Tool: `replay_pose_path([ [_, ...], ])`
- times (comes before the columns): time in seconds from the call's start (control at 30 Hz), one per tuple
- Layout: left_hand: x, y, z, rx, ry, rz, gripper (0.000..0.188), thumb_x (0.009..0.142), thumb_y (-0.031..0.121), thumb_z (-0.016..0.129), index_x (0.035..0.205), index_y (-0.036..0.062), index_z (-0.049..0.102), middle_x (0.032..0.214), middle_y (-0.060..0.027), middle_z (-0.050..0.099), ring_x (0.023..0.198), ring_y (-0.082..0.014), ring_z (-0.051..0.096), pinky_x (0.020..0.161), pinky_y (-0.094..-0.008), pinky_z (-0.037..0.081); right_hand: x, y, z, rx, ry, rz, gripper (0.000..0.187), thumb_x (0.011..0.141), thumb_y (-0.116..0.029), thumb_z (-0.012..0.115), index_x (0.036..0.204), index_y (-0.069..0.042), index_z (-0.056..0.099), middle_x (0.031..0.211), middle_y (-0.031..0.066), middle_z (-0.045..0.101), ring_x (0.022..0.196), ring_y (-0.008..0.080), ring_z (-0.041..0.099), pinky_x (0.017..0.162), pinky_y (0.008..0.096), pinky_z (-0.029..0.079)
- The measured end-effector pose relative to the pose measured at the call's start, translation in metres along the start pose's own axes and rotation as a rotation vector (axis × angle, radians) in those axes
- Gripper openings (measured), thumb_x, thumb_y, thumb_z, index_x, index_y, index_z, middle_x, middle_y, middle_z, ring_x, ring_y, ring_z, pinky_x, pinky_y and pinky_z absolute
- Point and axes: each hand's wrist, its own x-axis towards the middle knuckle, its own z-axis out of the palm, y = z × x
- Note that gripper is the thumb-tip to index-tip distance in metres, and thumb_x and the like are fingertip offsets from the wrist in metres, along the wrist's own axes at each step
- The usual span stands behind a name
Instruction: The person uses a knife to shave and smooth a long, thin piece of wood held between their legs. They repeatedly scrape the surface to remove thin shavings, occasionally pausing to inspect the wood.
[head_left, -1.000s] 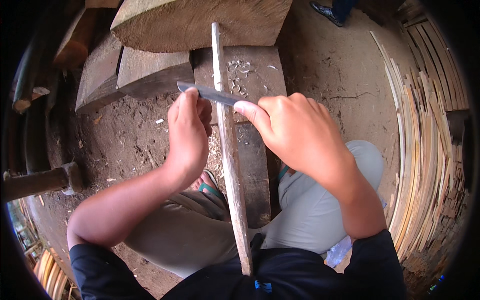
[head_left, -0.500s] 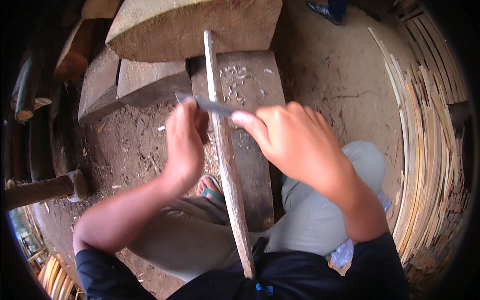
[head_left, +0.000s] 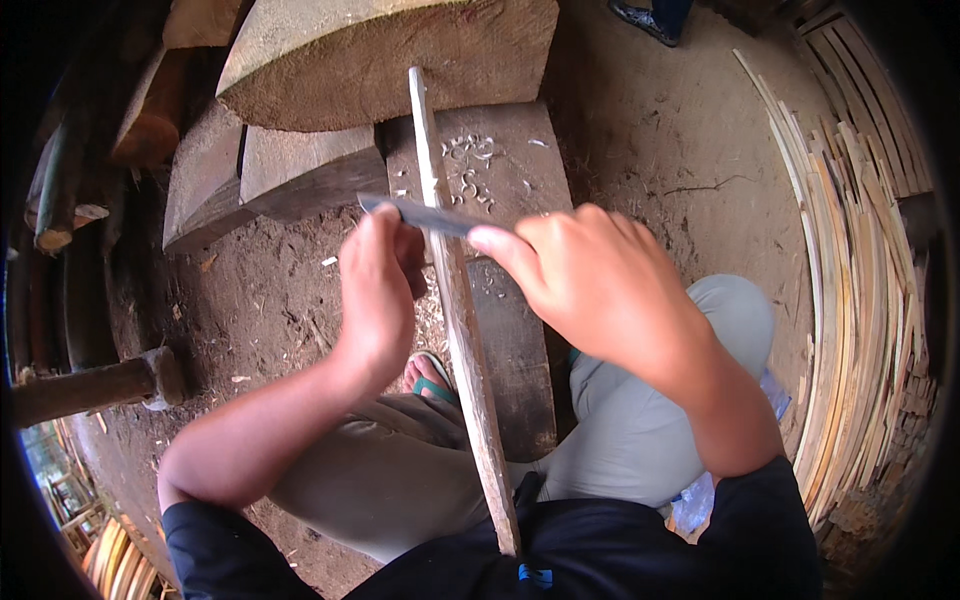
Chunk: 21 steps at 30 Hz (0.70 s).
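A long pale wooden stick slants from my belly to the sawn end of a thick timber block. Across its upper part lies a knife, the blade crosswise on the wood. My right hand is closed round the knife's handle, which the fingers hide. On the other side of the stick, my left hand pinches the blade near its tip, thumb on top. Curled shavings and small chips lie on the plank under the stick.
The big timber block rests across the plank's far end, with smaller cut blocks to its left. Long wooden strips are stacked at the right. Another person's shoe shows at the top. A hammer-like wooden piece is at the left.
The whole view has shifted slightly. My hands and the knife stay at almost the same place on the stick.
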Motion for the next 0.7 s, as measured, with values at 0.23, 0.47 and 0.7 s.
replay_pose_path([
  [0.23,0.022,0.004,0.000,0.013,-0.022,0.115,0.034,0.100,0.034,0.043,0.071,0.0179,0.038,0.061,0.0069,0.032,0.052,-0.0065,0.029,0.050,-0.0271,0.025,0.017,-0.002,-0.002,0.011,-0.019,0.009,0.054,0.101,-0.040,0.049,0.074,0.001,0.071,0.064,0.0243,0.064,0.066,0.0421,0.068,0.062,0.0489,0.056],
  [0.47,0.020,0.003,0.002,0.029,-0.024,0.172,0.036,0.101,0.035,0.042,0.070,0.0158,0.039,0.063,0.0050,0.035,0.054,-0.0070,0.029,0.048,-0.0285,0.024,0.012,-0.001,-0.003,0.028,-0.031,0.017,0.053,0.101,-0.039,0.049,0.074,0.001,0.071,0.067,0.0243,0.065,0.068,0.0429,0.068,0.064,0.0494,0.056],
  [0.7,0.011,0.001,0.000,0.021,-0.051,0.085,0.035,0.102,0.034,0.040,0.072,0.0166,0.038,0.064,0.0058,0.033,0.054,-0.0066,0.028,0.049,-0.0275,0.024,0.013,0.002,-0.005,0.029,-0.003,-0.006,0.054,0.101,-0.040,0.049,0.074,0.001,0.071,0.067,0.0241,0.065,0.068,0.0426,0.069,0.062,0.0488,0.056],
])
